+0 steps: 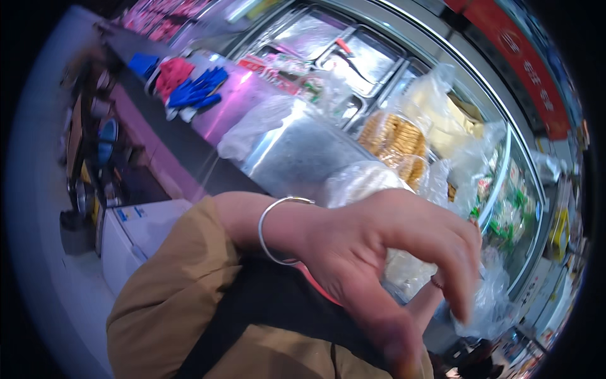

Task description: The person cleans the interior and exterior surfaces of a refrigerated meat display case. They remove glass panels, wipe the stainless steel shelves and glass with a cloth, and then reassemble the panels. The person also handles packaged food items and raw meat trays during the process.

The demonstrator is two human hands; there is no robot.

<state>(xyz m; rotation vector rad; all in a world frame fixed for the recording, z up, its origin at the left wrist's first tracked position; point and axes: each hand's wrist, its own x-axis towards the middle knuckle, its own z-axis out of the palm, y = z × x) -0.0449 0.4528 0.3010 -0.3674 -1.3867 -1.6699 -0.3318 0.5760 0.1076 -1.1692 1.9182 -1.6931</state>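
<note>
My left hand [379, 246] reaches across to the right, close up, with a silver bangle [262, 230] on its wrist and a tan sleeve behind it. Its fingers curve downward and the thumb stands well apart; nothing shows between them. The fingertips are blurred. Behind it, part of my right arm [426, 306] shows, with a thin dark band on it; the hand itself is mostly hidden. Just beyond the left hand lie a white plastic bag [363, 183] and bagged golden-brown food pieces [394, 140]. A clear plastic bag [495, 300] hangs to the right of the fingers.
A metal counter [290, 148] runs diagonally, with blue gloves [197, 88] and a red cloth-like item [172, 76] on it. Metal trays [366, 60] and a red-handled tool [344, 47] lie beyond. A white box-shaped cabinet [136, 234] stands at left.
</note>
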